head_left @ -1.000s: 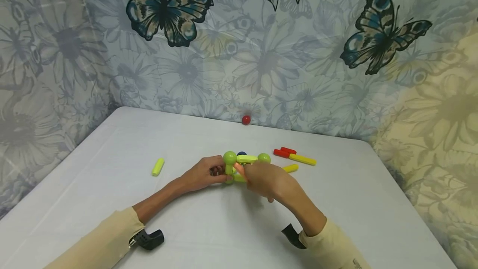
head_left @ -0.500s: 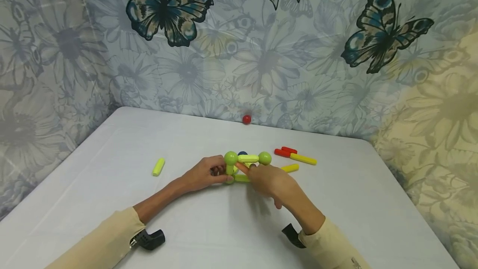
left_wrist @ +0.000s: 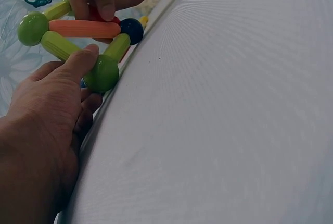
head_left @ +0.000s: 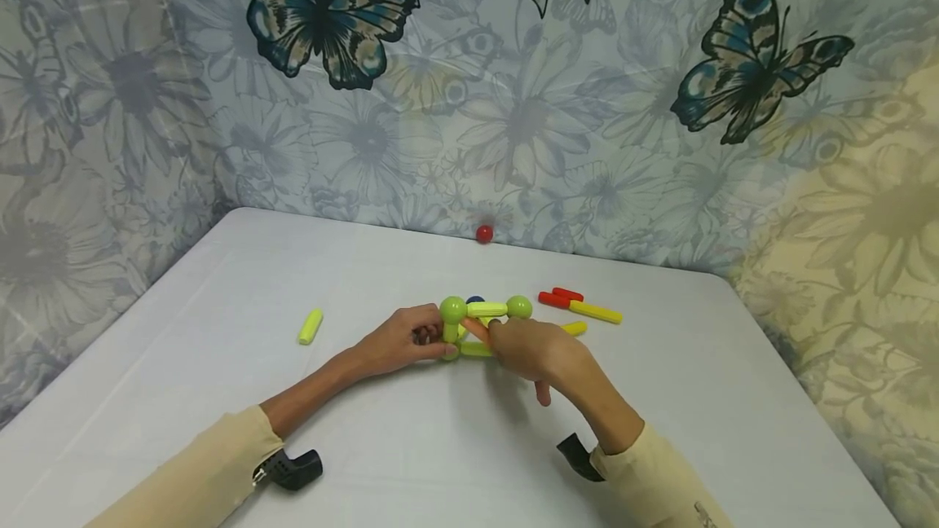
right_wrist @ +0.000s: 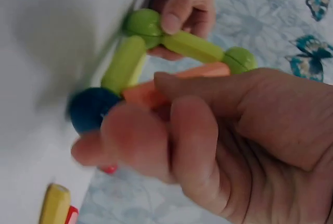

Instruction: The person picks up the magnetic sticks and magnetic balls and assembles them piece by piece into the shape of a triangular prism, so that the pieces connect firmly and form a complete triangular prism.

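A frame of green magnetic balls and sticks stands mid-table in the head view, with an upper left ball [head_left: 453,310] and an upper right ball [head_left: 519,307]. My left hand [head_left: 399,341] grips its lower left corner, the thumb by a green ball [left_wrist: 102,74] and an upright green stick [left_wrist: 58,46]. An orange stick [left_wrist: 83,28] slants across that side, from the upper green ball to a dark blue ball [left_wrist: 131,31]. My right hand [head_left: 539,349] pinches the orange stick between thumb and fingers. Its fingers partly cover the stick in the right wrist view.
A loose yellow-green stick [head_left: 310,327] lies to the left on the white table [head_left: 396,446]. Behind and right are red sticks [head_left: 553,300] and yellow sticks [head_left: 596,313]. A red ball [head_left: 484,234] sits at the back edge, against the patterned wall [head_left: 513,161].
My right hand has shifted slightly right, and the orange stick lies at a flatter slant, with its end close to the upper left green ball. My left hand has kept its hold.
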A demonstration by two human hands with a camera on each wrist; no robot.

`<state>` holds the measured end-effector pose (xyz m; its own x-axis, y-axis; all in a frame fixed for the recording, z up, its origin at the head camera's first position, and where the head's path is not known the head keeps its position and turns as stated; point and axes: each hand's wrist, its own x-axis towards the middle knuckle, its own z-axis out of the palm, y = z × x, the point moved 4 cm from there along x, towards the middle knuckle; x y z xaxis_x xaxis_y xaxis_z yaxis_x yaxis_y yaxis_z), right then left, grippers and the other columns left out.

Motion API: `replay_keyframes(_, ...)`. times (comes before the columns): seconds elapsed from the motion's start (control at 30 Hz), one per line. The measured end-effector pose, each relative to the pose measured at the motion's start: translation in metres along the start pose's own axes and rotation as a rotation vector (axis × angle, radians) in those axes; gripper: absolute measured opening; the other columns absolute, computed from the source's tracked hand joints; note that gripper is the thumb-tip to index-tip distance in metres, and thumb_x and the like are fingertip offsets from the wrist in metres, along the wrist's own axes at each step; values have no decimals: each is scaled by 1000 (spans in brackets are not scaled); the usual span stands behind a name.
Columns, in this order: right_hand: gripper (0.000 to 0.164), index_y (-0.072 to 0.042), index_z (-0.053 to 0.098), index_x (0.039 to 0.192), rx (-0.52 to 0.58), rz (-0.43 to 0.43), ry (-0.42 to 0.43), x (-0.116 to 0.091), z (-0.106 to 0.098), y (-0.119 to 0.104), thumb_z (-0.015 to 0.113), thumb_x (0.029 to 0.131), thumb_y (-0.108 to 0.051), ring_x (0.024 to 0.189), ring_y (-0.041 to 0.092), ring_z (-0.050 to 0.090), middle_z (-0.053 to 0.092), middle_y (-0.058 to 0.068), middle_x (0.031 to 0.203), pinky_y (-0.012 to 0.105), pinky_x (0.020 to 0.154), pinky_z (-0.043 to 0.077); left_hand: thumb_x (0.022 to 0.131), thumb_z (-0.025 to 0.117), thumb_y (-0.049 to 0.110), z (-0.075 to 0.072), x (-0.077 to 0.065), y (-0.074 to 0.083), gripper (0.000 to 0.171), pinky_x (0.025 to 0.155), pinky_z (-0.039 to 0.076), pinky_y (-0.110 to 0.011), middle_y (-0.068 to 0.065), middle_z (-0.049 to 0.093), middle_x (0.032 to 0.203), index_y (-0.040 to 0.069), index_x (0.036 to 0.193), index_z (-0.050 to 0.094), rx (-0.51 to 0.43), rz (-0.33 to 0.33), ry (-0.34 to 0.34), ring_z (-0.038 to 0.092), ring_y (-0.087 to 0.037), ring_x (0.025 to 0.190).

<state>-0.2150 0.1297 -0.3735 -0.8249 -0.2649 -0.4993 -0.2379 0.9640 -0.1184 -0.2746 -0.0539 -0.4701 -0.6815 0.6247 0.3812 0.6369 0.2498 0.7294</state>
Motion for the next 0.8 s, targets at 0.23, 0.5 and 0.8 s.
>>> replay_keyframes(0.23,90,-7,39,157,-104,23,68,2,7,-6,83,80,10,72,27,69,59,16,142,36,51,58,92,81,23,-1,0,1,17,69,46,-20,-1,59,86,17,94,65,-19,-2,2,53,-5,76)
replay_keyframes(0.5,69,-13,39,159,-12,48,9,-8,0,1,70,98,-4,59,27,71,55,20,150,39,63,60,93,80,26,1,0,0,18,69,46,-20,-1,59,88,18,95,64,-2,-14,-12,53,-6,77)
replay_keyframes(0.8,19,-16,68,115,180,-99,-147,-29,-29,43,71,100,-26,58,24,74,72,9,87,35,82,56,94,80,27,0,-1,2,18,70,48,-21,3,63,92,20,101,65,-17,-33,-14,55,-8,78)
